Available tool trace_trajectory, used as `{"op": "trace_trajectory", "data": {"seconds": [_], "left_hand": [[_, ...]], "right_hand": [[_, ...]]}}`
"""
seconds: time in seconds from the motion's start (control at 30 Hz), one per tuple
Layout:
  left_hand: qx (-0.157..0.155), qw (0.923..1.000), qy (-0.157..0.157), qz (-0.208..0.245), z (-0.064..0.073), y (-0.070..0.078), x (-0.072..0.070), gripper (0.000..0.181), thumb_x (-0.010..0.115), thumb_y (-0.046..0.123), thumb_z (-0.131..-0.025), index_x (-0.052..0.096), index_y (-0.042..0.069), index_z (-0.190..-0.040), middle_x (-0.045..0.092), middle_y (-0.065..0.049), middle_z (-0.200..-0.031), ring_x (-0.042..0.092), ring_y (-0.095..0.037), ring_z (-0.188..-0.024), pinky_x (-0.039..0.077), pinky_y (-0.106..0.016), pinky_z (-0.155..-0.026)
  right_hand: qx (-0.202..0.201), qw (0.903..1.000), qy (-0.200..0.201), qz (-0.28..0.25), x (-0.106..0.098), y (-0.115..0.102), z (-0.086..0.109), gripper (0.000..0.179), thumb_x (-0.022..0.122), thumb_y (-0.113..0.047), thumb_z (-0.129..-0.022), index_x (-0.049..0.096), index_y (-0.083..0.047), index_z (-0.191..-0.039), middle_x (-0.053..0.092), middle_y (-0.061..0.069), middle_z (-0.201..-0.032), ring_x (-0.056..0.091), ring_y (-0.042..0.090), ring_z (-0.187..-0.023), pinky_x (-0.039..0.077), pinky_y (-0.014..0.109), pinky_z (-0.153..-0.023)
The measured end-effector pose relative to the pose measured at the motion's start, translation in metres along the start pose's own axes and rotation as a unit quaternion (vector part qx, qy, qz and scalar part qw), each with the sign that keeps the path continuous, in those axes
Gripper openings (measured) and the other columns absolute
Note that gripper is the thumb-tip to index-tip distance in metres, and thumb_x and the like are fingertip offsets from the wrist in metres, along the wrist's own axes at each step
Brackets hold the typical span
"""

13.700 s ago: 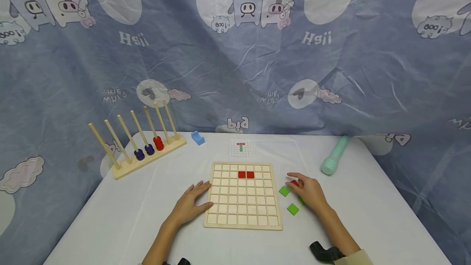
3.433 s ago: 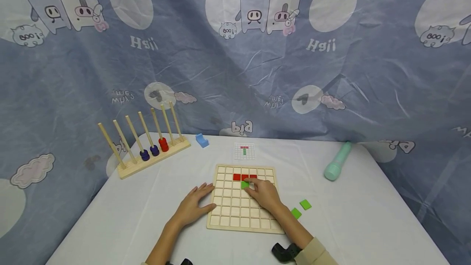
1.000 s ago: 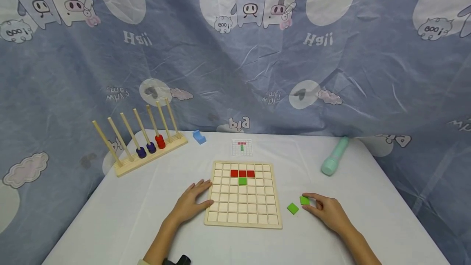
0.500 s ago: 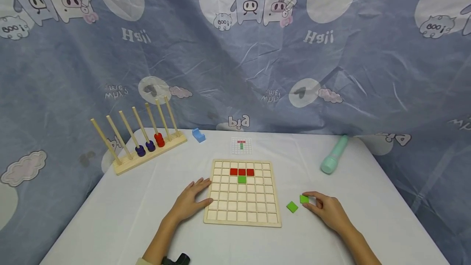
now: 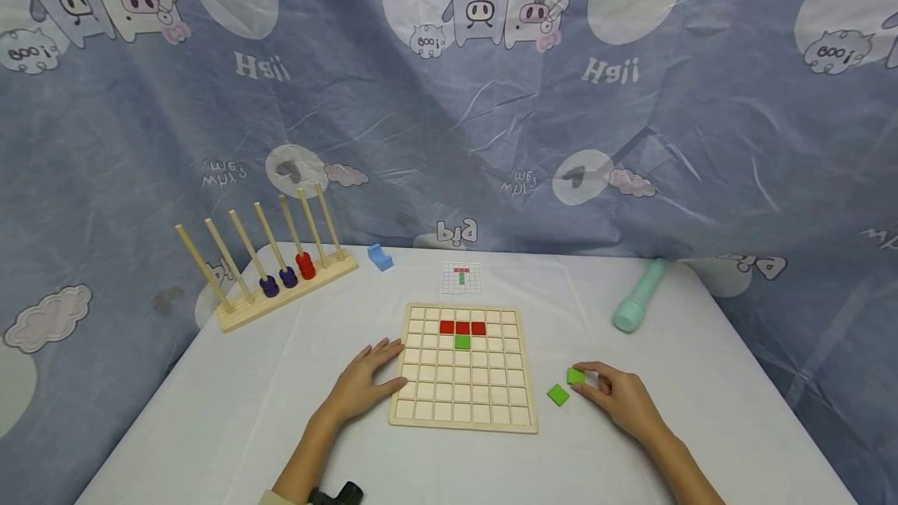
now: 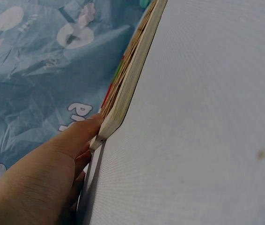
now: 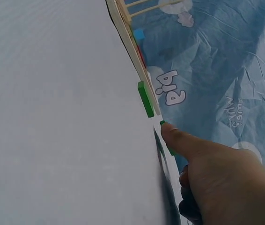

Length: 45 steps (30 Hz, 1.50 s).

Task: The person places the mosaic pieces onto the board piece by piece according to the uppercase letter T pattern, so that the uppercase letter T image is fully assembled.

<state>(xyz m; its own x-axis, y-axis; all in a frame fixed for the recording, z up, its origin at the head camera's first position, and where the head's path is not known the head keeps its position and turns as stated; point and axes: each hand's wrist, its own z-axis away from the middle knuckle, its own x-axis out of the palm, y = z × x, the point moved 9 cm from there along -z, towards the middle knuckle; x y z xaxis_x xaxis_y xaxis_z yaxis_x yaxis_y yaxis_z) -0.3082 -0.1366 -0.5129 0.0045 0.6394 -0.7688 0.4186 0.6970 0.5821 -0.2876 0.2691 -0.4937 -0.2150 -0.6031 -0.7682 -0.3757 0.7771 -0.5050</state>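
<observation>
A wooden grid board (image 5: 463,396) lies mid-table, with three red tiles (image 5: 462,328) in a row and one green tile (image 5: 462,342) below the middle one. My left hand (image 5: 365,382) rests at the board's left edge, fingers extended; in the left wrist view its thumb touches the frame. To the right of the board, my right hand (image 5: 620,398) pinches a second green tile (image 5: 575,376) between thumb and fingers. Another loose green tile (image 5: 558,394) lies between that hand and the board. In the right wrist view the thumb partly hides the pinched tile (image 7: 172,151).
Behind the board lies a small printed grid card (image 5: 461,277) with a red and green T. A pegged wooden rack (image 5: 288,291) with blue and red beads stands back left, a blue block (image 5: 380,257) beside it. A mint-green cylindrical object (image 5: 638,298) lies back right.
A third red tile and a green one have joined the board. My right hand has gone from the board to the loose tiles, and has just shifted slightly left with the pinched tile.
</observation>
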Motion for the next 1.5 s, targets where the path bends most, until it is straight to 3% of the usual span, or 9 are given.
{"op": "trace_trajectory", "data": {"seconds": [0.2, 0.7, 0.9, 1.1, 1.5], "left_hand": [[-0.004, 1.0, -0.004, -0.001, 0.0, -0.001, 0.0, 0.066, 0.067, 0.045, -0.081, 0.049, 0.012, -0.135, 0.045, -0.002, -0.139, 0.033, -0.022, -0.132, 0.017, -0.041, -0.112], [0.003, 1.0, 0.001, -0.005, -0.001, -0.001, 0.001, 0.066, 0.067, 0.045, -0.08, 0.05, 0.011, -0.134, 0.047, -0.004, -0.137, 0.035, -0.022, -0.131, 0.019, -0.041, -0.111], [0.007, 1.0, 0.002, 0.002, 0.0, -0.001, 0.0, 0.066, 0.067, 0.046, -0.08, 0.05, 0.011, -0.134, 0.046, -0.004, -0.138, 0.034, -0.022, -0.131, 0.02, -0.042, -0.111], [0.008, 0.9999, 0.005, 0.006, -0.001, 0.0, 0.0, 0.066, 0.067, 0.046, -0.08, 0.05, 0.012, -0.134, 0.046, -0.003, -0.138, 0.034, -0.022, -0.132, 0.019, -0.042, -0.111], [-0.001, 1.0, 0.003, 0.0, 0.001, 0.0, 0.0, 0.066, 0.068, 0.044, -0.08, 0.05, 0.012, -0.134, 0.046, -0.003, -0.138, 0.034, -0.021, -0.132, 0.019, -0.041, -0.111]], "right_hand": [[-0.025, 0.9995, 0.009, -0.015, 0.012, -0.02, -0.012, 0.028, 0.076, -0.031, -0.075, 0.069, -0.02, -0.099, 0.032, -0.016, -0.049, 0.026, -0.002, -0.041, 0.026, 0.017, -0.036], [-0.063, 0.9963, -0.051, -0.028, 0.076, -0.102, -0.041, 0.031, 0.074, -0.035, -0.076, 0.068, -0.019, -0.102, 0.032, -0.017, -0.047, 0.024, -0.003, -0.041, 0.024, 0.016, -0.037], [-0.078, 0.995, -0.052, -0.036, 0.097, -0.126, -0.053, 0.032, 0.073, -0.038, -0.077, 0.068, -0.02, -0.104, 0.034, -0.016, -0.047, 0.026, -0.002, -0.041, 0.025, 0.017, -0.037], [-0.074, 0.9959, -0.039, -0.034, 0.107, -0.133, -0.065, 0.032, 0.073, -0.037, -0.077, 0.069, -0.018, -0.102, 0.034, -0.015, -0.047, 0.028, -0.001, -0.042, 0.025, 0.018, -0.038], [-0.082, 0.9952, -0.046, -0.03, 0.116, -0.132, -0.069, 0.031, 0.072, -0.038, -0.078, 0.069, -0.019, -0.102, 0.034, -0.016, -0.046, 0.028, -0.002, -0.041, 0.025, 0.017, -0.037]]}}
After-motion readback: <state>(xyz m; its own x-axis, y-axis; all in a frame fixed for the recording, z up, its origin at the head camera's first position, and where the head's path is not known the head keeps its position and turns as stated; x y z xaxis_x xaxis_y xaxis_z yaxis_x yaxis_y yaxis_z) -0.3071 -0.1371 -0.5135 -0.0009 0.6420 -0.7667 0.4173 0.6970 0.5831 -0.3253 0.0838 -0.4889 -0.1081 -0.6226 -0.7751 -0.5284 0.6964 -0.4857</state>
